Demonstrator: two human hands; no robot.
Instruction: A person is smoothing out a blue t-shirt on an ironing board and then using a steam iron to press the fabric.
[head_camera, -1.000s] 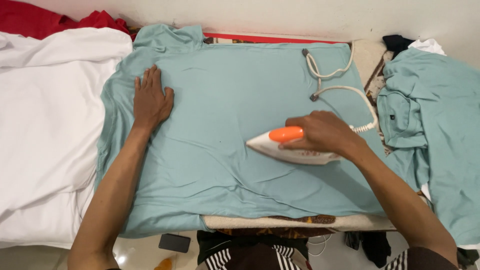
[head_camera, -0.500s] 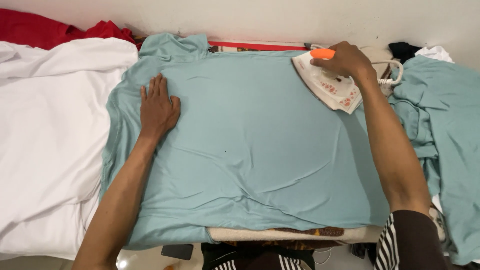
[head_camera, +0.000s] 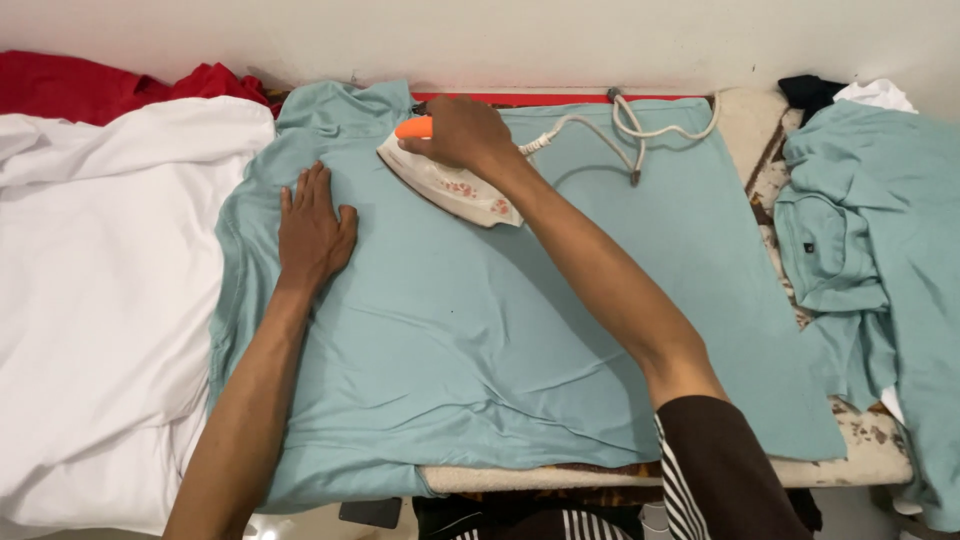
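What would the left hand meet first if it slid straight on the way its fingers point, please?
Only more of the teal shirt at first; the left hand points toward its collar and the wall beyond. The iron sits to the right, seemingly clear.

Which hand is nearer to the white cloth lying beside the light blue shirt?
Left. The left hand lies flat on the light blue shirt, near the white cloth. The right hand grips the iron farther away.

White cloth (head_camera: 90, 300), rumpled, at left; red fabric (head_camera: 100, 85) behind it against the wall; second light-blue garment (head_camera: 880, 230), crumpled, at right; black item (head_camera: 805, 92) and white item (head_camera: 878, 93) beyond it; dark flat object (head_camera: 370, 512) on floor below
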